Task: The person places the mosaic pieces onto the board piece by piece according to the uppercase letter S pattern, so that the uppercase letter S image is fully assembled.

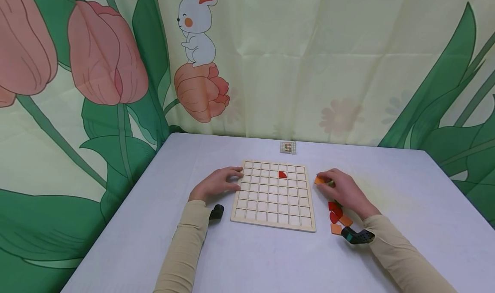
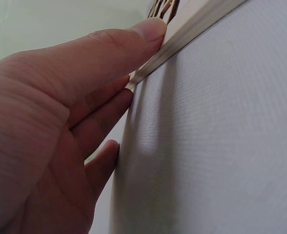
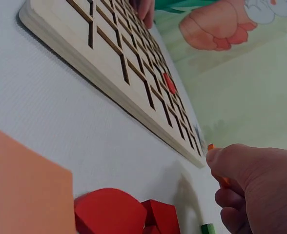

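A wooden grid board [image 1: 273,223] lies flat on the table, with one red quarter-round piece [image 1: 282,175] in a cell of an upper row. My left hand [image 1: 218,183] rests against the board's left edge; in the left wrist view its thumb [image 2: 151,30] touches the rim and the fingers extend loosely. Just beyond the right edge, my right hand [image 1: 344,190] pinches an orange tile [image 1: 319,180] between thumb and fingers, above the table. That tile [image 3: 224,181] is mostly hidden by the thumb in the right wrist view.
Red pieces [image 1: 334,211] and orange tiles [image 1: 336,229] lie loose below my right hand. A green piece [image 3: 208,228] shows partly beneath that hand. Behind the board lies a small printed pattern card [image 1: 288,147]. A printed curtain [image 1: 278,69] hangs behind the table.
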Demonstrator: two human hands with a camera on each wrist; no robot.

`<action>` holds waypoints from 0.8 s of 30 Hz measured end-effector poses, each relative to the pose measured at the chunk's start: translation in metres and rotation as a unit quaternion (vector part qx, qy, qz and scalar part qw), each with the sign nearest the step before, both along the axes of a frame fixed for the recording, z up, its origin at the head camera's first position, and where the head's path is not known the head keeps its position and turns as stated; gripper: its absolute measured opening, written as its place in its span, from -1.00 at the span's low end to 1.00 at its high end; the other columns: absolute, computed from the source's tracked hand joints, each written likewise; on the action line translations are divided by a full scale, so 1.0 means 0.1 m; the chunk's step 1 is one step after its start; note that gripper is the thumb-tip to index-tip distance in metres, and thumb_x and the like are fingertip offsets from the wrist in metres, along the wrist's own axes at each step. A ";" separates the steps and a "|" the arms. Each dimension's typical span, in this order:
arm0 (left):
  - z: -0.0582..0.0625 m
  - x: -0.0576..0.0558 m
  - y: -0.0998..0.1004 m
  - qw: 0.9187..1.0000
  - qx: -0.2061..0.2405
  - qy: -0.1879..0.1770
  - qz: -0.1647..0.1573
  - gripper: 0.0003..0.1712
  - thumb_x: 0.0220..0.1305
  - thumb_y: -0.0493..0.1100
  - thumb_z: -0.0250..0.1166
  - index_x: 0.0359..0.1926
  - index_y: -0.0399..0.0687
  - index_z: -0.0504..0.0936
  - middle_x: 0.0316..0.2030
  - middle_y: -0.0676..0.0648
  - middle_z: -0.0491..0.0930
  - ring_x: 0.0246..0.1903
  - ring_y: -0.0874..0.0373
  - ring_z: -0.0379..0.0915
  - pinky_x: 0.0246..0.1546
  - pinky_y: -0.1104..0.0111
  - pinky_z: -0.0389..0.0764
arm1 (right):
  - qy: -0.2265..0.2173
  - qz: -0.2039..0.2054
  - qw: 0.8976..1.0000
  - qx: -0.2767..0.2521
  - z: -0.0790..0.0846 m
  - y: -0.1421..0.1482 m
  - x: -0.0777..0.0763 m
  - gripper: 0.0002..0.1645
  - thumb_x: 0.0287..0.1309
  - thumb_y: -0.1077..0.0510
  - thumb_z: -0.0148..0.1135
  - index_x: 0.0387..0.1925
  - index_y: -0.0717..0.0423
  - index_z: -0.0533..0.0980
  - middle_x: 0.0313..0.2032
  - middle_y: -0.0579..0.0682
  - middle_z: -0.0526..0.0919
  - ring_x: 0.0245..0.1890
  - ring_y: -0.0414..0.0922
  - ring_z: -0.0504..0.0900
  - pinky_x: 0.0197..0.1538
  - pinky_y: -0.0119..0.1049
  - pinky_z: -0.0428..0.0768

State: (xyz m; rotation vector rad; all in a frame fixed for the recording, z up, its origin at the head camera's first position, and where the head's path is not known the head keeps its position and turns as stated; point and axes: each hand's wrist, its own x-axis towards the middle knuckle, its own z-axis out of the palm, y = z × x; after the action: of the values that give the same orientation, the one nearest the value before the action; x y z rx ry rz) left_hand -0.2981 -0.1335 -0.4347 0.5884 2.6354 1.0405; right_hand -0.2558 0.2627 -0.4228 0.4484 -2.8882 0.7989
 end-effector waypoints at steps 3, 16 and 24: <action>0.00 0.00 0.00 1.000 -0.002 0.000 0.000 -0.47 0.20 -0.14 0.41 0.21 -0.09 0.57 0.40 0.07 0.29 0.43 0.07 0.06 0.41 0.16 0.15 | 0.009 0.005 1.000 -0.002 0.02 -0.05 -0.02 -0.62 0.19 0.21 0.33 0.03 0.29 0.60 -0.16 0.12 0.60 -0.16 0.03 0.55 -0.08 -0.03 0.64; 0.01 0.00 0.01 1.000 0.000 -0.005 0.010 -0.46 0.20 -0.12 0.42 0.21 -0.06 0.58 0.39 0.09 0.29 0.43 0.08 0.06 0.41 0.16 0.16 | 0.030 0.033 0.999 -0.003 0.04 -0.23 -0.12 -0.63 0.21 0.21 0.31 0.03 0.28 0.60 -0.20 0.08 0.58 -0.22 -0.03 0.55 -0.19 -0.16 0.60; 0.00 0.01 0.01 1.000 0.003 -0.006 0.011 -0.46 0.19 -0.13 0.42 0.20 -0.08 0.58 0.39 0.08 0.30 0.43 0.07 0.06 0.41 0.16 0.15 | 0.028 0.046 0.998 -0.015 0.03 -0.34 -0.19 -0.58 0.21 0.22 0.33 0.09 0.28 0.57 -0.19 0.09 0.58 -0.21 -0.03 0.55 -0.15 -0.13 0.60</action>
State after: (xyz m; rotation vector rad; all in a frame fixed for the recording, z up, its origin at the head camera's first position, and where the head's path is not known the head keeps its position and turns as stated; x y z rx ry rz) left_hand -0.2973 -0.1325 -0.4343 0.5532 2.6356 1.0560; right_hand -0.2752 0.2286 -0.4195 0.5952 -2.8176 0.8267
